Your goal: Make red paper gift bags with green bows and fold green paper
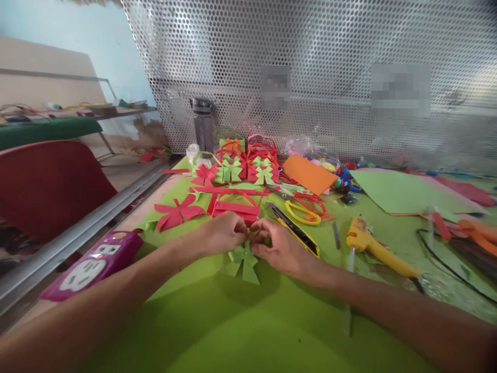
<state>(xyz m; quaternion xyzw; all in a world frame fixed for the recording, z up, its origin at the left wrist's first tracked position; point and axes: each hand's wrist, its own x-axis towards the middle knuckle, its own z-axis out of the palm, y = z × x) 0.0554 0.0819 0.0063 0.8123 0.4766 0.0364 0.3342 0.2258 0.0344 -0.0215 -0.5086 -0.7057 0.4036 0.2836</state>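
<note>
A light green paper bow with cut tails lies on the green sheet in front of me, and small shiny spots show near its centre. My left hand is closed in a pinch at the upper left of the bow. From the right, my right hand grips the bow's edge between thumb and curled fingers. The fingers hide the bow's upper part. Just behind my hands is a small red paper bag with a handle. A yellow and black utility knife lies beside my right hand.
A yellow glue gun and scissors with yellow handles lie to the right. On the left are a magenta power strip and a red paper bow. Decorated paper bags and a bottle stand before the perforated metal panel.
</note>
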